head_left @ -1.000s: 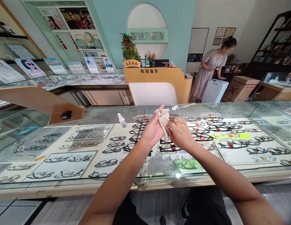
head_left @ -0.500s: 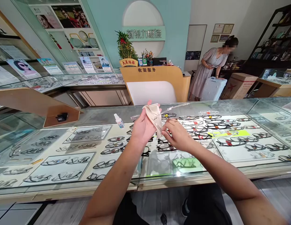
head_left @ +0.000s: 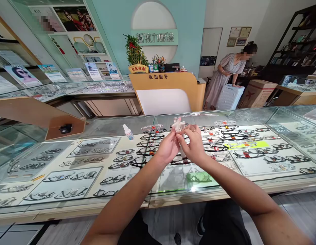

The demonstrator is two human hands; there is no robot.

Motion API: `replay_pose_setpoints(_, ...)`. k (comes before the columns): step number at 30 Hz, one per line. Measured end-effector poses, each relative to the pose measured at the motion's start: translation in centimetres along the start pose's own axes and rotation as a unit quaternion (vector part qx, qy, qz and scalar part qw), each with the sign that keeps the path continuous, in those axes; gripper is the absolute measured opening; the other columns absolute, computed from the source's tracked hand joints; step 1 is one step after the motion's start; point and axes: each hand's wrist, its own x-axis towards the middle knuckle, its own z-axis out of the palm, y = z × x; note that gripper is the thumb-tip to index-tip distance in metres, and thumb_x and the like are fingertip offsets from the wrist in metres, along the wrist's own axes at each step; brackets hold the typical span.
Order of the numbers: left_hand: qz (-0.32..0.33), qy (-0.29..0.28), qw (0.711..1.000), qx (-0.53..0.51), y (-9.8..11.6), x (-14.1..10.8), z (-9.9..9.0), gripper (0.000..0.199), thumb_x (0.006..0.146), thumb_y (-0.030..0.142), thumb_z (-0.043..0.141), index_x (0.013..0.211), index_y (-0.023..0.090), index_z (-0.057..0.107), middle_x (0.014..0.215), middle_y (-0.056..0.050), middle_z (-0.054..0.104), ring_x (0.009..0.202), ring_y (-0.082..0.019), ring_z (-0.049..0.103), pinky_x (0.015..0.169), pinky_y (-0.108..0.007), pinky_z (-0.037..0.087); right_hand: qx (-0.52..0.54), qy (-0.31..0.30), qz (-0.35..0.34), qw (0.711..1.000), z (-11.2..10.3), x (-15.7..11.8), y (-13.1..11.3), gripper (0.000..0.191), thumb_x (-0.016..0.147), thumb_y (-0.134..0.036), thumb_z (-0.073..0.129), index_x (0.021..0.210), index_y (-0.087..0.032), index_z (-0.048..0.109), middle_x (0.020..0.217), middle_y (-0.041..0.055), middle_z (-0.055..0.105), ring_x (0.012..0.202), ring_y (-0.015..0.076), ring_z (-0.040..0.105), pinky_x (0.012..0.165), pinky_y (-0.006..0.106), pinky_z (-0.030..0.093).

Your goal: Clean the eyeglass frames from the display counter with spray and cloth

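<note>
Over the glass counter, my left hand (head_left: pixel 170 148) is closed on a pale beige cleaning cloth (head_left: pixel 178 126), folded around part of a pair of clear-framed eyeglasses. One see-through temple of the eyeglasses (head_left: pixel 196 114) sticks out to the right above my fingers. My right hand (head_left: pixel 193 143) is closed against the cloth, thumb and fingers pinching the near side of the eyeglasses. Cloth and fingers hide the lenses. To the left of my hands a small white spray bottle (head_left: pixel 128 132) stands on the counter.
The glass display counter (head_left: pixel 158 194) holds rows of eyeglasses under its top. A wooden stand (head_left: pixel 40 114) rests on it at the left. Beyond are a cashier desk (head_left: pixel 163 81) and a person (head_left: pixel 226 75) bending over a pale suitcase (head_left: pixel 229 97) beside a cardboard box (head_left: pixel 258 92).
My left hand has moved right and closed, folding the previously spread cloth around the eyeglasses. My right hand has drawn in against it. The protruding temple now lies flatter and further right.
</note>
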Motion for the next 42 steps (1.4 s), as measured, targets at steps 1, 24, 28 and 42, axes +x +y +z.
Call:
replay_pose_setpoints(1, 0.002, -0.004, 1.0, -0.002, 0.0, 0.1, 0.0, 0.047, 0.115, 0.031, 0.041, 0.159, 0.029, 0.057, 0.129, -0.006, 0.079, 0.128, -0.018, 0.072, 0.116, -0.032, 0.051, -0.002, 0.013, 0.006, 1.0, -0.1, 0.1, 0.0, 0.02, 0.107, -0.036, 0.055, 0.094, -0.024, 0.066, 0.1, 0.0096, 0.075, 0.1, 0.0301, 0.062, 0.097, 0.047, 0.044)
replay_pose_setpoints(24, 0.43, -0.001, 0.792, 0.433, 9.8, -0.8, 8.2, 0.062, 0.066, 0.032, 0.101, 0.123, 0.026, 0.076, 0.14, -0.011, 0.069, 0.154, -0.04, 0.039, 0.129, -0.05, 0.031, 0.4, -0.195, 0.015, 0.896, -10.8, 10.4, -1.3, 0.025, 0.105, -0.043, 0.063, 0.09, -0.024, 0.07, 0.093, 0.0021, 0.076, 0.099, 0.0191, 0.071, 0.105, 0.041, 0.052)
replay_pose_setpoints(28, 0.471, -0.032, 0.706, 0.528, 11.1, -0.4, 8.8, 0.07, 0.072, 0.049, 0.098, 0.135, 0.031, 0.071, 0.141, -0.007, 0.071, 0.153, -0.039, 0.04, 0.131, -0.054, 0.028, 0.37, -0.185, -0.011, 0.91, -12.6, 11.8, -3.1, 0.025, 0.106, -0.039, 0.061, 0.087, -0.024, 0.07, 0.092, 0.0019, 0.075, 0.097, 0.0186, 0.07, 0.103, 0.04, 0.052)
replay_pose_setpoints(42, 0.589, -0.062, 0.457, 0.664, 12.4, -0.1, 6.7, 0.078, 0.076, 0.052, 0.094, 0.146, 0.033, 0.065, 0.136, -0.007, 0.075, 0.119, -0.032, 0.066, 0.112, -0.049, 0.045, 0.353, -0.222, -0.015, 0.909, -12.9, 11.6, -4.3, 0.027, 0.106, -0.03, 0.058, 0.083, -0.022, 0.068, 0.084, 0.0006, 0.075, 0.084, 0.0155, 0.071, 0.088, 0.035, 0.058)
